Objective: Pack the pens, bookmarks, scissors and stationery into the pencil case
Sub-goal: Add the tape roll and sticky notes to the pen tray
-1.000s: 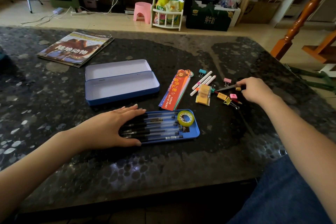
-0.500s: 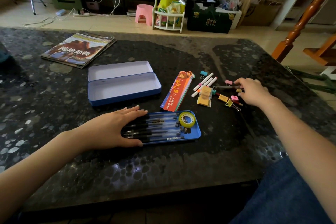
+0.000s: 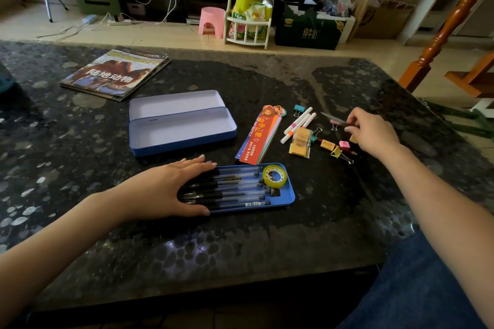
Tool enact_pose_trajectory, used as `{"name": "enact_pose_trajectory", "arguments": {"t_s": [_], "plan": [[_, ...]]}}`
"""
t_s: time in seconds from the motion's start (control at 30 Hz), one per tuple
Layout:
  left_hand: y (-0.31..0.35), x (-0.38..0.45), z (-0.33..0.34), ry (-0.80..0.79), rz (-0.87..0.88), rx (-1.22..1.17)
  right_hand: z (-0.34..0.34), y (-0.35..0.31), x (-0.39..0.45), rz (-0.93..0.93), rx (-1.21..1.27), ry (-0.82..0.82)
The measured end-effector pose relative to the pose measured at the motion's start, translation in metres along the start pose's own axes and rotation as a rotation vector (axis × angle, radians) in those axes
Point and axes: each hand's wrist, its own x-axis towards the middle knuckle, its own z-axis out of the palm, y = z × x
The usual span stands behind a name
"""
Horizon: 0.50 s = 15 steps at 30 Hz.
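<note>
Packing half done: pens in the tray, small items loose at right.

Left to right: magazine (image 3: 115, 75) lying far left on the tabletop (image 3: 267, 243); open pencil case (image 3: 181, 128), empty, just behind the blue tray (image 3: 290, 193). Left hand (image 3: 171, 189) flat, fingers straight, pressing the black pens (image 3: 235, 189) in that tray beside a tape roll (image 3: 274, 176). Bookmarks (image 3: 258, 139), white markers (image 3: 298, 124), sticky notes (image 3: 300, 141) and binder clips (image 3: 340, 153) scattered close together. Right hand (image 3: 371, 132) pinching a thin metal piece, probably the scissors (image 3: 328, 115), handle hidden. Likely trouble: dragging blades through the clutter, knocking clips toward the edge; tray sliding if pressure eases.
</note>
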Motion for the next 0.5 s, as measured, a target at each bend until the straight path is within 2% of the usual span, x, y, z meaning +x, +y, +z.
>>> {"name": "enact_pose_trajectory", "arguments": {"t_s": [0.13,0.3,0.43,0.5], "plan": [[0.000,-0.001,0.001,-0.001,0.000,0.005,-0.001,0.004,0.001,0.009,-0.054,0.119],[-0.001,0.000,0.001,0.005,0.002,-0.012,0.008,0.010,0.004,0.010,-0.058,0.091],[0.000,0.000,0.002,0.005,0.007,-0.028,0.016,0.006,0.004,0.083,0.064,0.027],[-0.001,0.000,0.002,0.007,0.008,-0.037,0.013,0.006,0.005,0.116,0.093,0.098]]}}
